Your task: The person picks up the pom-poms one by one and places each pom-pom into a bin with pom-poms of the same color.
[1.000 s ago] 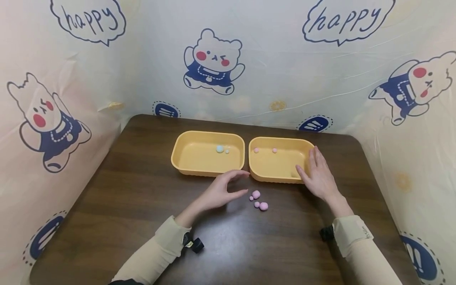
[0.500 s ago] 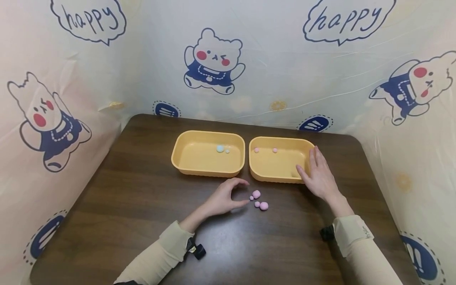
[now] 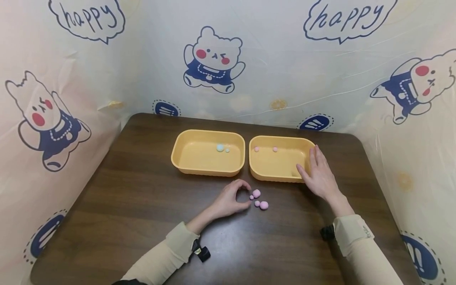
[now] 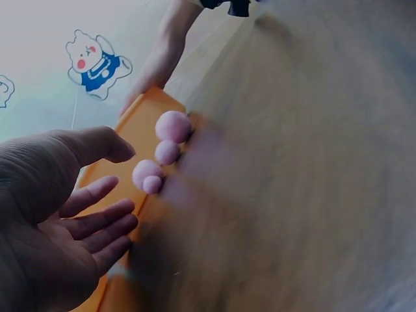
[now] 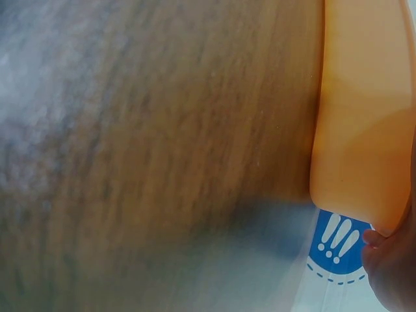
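Note:
Beside several pink balls on the table, my left hand has its thumb and forefinger spread in a C shape, with nothing between them. One large pink ball sits against a tiny one, right at the fingertips. Just nearer to me, another large pink ball lies next to a smaller one. My right hand rests at the right end of the right yellow tray, fingers straight along the rim and thumb over the inside. Two small pink balls lie in that tray.
A second yellow tray stands to the left, holding a larger light blue ball and a tiny one. Both trays sit towards the back of the dark wooden table. A printed curtain surrounds the table's back and sides.
My left hand has moved right and towards me, from in front of the trays to the pink balls, and its fingertips have drawn a little closer together. The right hand has stayed put.

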Demonstrator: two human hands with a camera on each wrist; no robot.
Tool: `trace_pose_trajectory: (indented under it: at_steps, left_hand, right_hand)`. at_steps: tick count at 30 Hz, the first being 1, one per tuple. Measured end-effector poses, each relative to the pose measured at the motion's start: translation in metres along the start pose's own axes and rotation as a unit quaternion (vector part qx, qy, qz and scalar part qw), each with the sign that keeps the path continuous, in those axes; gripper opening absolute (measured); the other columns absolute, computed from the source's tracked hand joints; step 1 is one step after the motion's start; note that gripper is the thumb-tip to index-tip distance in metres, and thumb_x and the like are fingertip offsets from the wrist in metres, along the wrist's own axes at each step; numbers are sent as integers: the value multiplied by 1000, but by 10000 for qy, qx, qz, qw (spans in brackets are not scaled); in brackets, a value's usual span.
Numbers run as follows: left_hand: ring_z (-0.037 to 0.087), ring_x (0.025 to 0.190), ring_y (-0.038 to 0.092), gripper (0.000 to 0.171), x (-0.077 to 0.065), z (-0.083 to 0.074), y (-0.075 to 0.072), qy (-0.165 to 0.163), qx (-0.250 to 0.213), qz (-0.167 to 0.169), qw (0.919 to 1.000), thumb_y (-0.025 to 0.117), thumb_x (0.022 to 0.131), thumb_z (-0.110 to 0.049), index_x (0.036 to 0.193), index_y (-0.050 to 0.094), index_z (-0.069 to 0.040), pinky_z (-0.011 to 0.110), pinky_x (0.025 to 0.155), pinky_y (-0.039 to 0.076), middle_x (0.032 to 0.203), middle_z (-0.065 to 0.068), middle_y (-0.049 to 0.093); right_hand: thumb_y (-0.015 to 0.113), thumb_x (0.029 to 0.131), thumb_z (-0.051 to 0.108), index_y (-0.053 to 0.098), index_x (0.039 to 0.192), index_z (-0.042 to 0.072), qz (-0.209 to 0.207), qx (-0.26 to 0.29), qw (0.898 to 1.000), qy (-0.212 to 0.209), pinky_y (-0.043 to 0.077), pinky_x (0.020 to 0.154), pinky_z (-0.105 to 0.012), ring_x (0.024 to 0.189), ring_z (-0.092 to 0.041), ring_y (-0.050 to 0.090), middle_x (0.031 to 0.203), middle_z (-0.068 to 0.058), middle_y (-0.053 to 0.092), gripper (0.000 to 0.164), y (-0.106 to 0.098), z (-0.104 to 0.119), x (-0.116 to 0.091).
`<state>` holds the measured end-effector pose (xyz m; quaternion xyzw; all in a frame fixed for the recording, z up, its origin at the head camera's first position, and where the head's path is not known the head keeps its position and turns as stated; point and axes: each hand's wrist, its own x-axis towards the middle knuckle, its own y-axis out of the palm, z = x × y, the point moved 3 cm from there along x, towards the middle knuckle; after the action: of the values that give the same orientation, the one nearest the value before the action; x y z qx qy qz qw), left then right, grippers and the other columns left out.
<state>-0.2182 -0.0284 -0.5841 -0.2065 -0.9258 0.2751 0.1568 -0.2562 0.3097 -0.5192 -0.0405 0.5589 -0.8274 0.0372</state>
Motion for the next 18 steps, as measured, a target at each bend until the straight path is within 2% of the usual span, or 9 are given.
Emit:
trace_pose_trajectory:
  at_steps: [10,14,18]
  left_hand:
    - [10,106,65,32,0,-13,2,203,59,-324,9993,92,85,-14,109,71,-19,37,100,54,108,-9,71]
    - [10,106,66,28,1,-13,2,196,12,-289,9994,91,86,-13,105,73,-20,36,99,54,107,-9,71]
    - [10,105,67,24,1,-14,1,369,78,-271,9989,90,88,-15,105,73,-19,31,98,55,107,-7,72]
  right_hand:
    - [43,113,59,3,174,-4,-10,-18,10000,-19,21,134,-72,168,-54,11,183,-31,0,96,0,-1,0]
    - [43,113,60,2,174,-3,22,-25,10000,-10,21,134,-73,168,-54,11,183,-31,-1,96,0,-1,0]
    - [43,113,60,2,174,-2,24,-19,10000,2,21,134,-72,168,-54,11,183,-30,-2,96,0,-2,0]
